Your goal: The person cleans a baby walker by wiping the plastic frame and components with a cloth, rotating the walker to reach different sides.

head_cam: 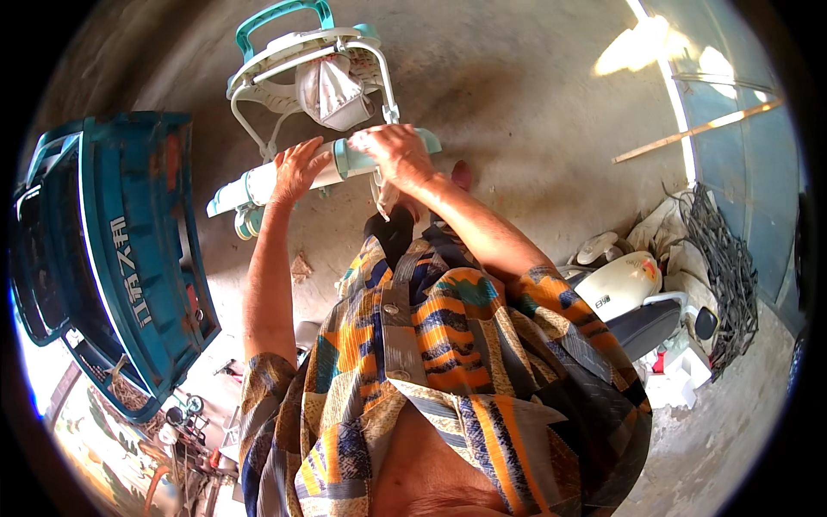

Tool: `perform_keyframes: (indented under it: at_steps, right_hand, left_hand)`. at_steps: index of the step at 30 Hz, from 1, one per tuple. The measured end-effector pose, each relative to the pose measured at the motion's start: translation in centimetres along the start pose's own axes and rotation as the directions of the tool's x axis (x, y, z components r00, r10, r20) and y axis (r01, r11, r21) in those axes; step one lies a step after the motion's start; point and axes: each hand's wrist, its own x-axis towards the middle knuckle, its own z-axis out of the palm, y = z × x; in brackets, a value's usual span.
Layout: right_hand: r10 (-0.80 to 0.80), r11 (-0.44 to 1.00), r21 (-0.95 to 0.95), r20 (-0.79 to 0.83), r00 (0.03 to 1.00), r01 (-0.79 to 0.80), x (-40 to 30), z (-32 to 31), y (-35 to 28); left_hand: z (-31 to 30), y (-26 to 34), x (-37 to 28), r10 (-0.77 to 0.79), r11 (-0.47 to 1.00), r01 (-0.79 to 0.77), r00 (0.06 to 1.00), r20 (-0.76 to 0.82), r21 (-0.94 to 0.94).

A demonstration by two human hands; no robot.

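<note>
A white-and-teal baby walker [294, 48] is before me, its teal handle [284, 13] at the far end and a pale fabric seat [333, 94] hanging within its tubular frame. Its long white-and-teal base [258, 184] crosses in front of my legs, with small wheels [247, 221] below its left end. My left hand [299, 169] grips the white part of the base, fingers over its upper edge. My right hand [395, 154] lies over the teal section further right. That hand is slightly blurred and its fingertips are unclear.
A blue-green vehicle cargo bed [139, 258] bearing writing stands at left. At right are a white scooter [620, 284], tangled dark strips [720, 278] and white boxes [678, 381]. A wooden stick [698, 129] leans by a blue metal door [736, 168]. Assorted clutter [194, 446] lies lower left.
</note>
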Motion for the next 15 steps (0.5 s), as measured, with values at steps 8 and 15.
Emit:
perform_keyframes:
  at_steps: [8,15]
  right_hand:
    - [0.458,0.869,-0.006,0.384,0.801,-0.494,-2.2,-5.4,10.9]
    - [0.775,0.251,0.552,0.378,0.506,-0.795,-12.0,-9.1,28.9]
  left_hand:
    - [3.3,1.6,1.0,-0.235,0.947,0.291,0.916,-0.324,0.137]
    - [7.1,12.5,4.9,-0.455,0.801,0.590,0.707,-0.541,0.098]
